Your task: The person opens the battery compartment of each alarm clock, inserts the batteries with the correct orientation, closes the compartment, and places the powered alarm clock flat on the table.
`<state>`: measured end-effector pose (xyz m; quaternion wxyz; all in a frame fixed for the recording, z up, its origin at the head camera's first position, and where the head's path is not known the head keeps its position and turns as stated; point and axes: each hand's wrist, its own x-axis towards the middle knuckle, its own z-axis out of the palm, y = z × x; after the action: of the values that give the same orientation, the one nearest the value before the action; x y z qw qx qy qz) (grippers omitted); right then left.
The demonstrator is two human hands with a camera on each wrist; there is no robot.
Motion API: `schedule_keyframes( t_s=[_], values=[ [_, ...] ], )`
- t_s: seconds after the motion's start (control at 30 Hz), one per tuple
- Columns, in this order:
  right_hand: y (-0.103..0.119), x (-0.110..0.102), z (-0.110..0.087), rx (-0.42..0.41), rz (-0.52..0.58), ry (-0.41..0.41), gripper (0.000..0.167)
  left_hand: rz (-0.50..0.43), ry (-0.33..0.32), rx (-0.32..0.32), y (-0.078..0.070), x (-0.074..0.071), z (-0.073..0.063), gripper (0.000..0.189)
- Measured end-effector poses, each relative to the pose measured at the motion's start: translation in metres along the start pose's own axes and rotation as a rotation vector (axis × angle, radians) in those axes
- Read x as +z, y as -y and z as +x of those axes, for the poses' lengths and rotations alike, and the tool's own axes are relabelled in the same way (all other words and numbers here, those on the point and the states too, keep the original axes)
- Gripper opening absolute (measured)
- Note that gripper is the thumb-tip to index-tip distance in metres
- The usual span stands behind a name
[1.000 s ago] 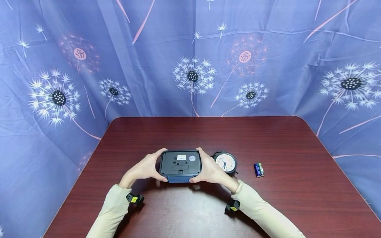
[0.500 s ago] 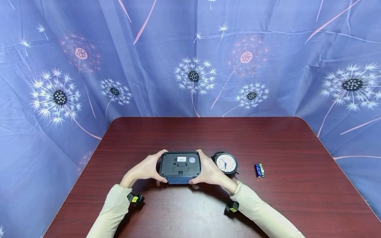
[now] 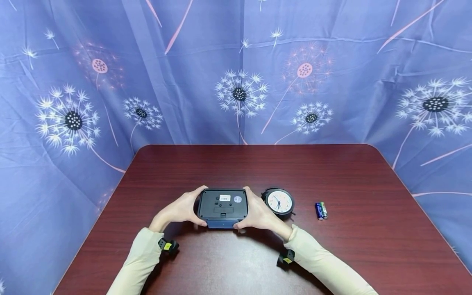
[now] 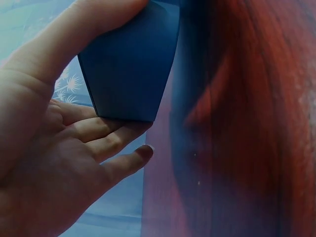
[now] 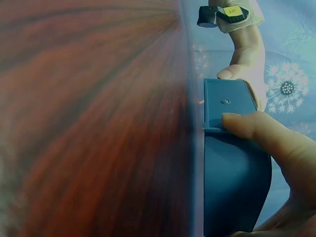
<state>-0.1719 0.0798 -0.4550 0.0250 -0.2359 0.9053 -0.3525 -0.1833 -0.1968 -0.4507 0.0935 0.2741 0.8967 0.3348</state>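
Both of my hands hold a dark blue box-shaped device by its two ends, just over the table. Its black back panel faces up toward the head camera, with a white label, a round sticker, small knobs and a battery cover. My left hand grips the left end, thumb at the near edge and fingers around the far side. On the right end my right hand grips in the same way. In the right wrist view, the right thumb presses beside a small screw on the blue base. The device's front is hidden.
A round black alarm clock with a white dial stands just beyond my right hand. Farther right, two batteries lie side by side on the reddish-brown table. A blue dandelion-print curtain hangs behind the table.
The device has come down and tipped very slightly, with both hands still around it. My right hand has shifted a little left, showing more of the alarm clock.
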Motion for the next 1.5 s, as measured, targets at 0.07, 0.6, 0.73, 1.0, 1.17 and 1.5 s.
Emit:
schedule_keyframes(
  t_s=[0.07,0.6,0.73,1.0,1.17,1.5],
  values=[
    [-0.0003,0.0008,0.0001,0.006,-0.005,0.000,0.104,0.014,0.006,0.003,-0.0006,0.0001,0.0004,0.096],
    [0.0006,0.0031,0.0017,0.044,-0.025,0.002,0.108,-0.007,0.033,0.011,0.0006,0.0020,0.0039,0.091],
    [0.0000,0.0036,0.0017,0.035,-0.018,-0.002,0.105,-0.009,0.033,0.014,0.0008,0.0029,0.0040,0.091],
    [-0.0001,0.0029,0.0024,0.050,-0.021,0.008,0.109,-0.001,0.038,-0.005,0.0007,0.0040,0.0052,0.093],
    [-0.0003,0.0029,0.0030,0.060,-0.016,0.015,0.113,0.012,0.033,-0.015,0.0003,0.0046,0.0061,0.094],
    [-0.0010,0.0055,0.0035,0.068,-0.033,0.020,0.115,-0.005,0.028,-0.004,0.0030,0.0067,0.0056,0.093]
  ],
)
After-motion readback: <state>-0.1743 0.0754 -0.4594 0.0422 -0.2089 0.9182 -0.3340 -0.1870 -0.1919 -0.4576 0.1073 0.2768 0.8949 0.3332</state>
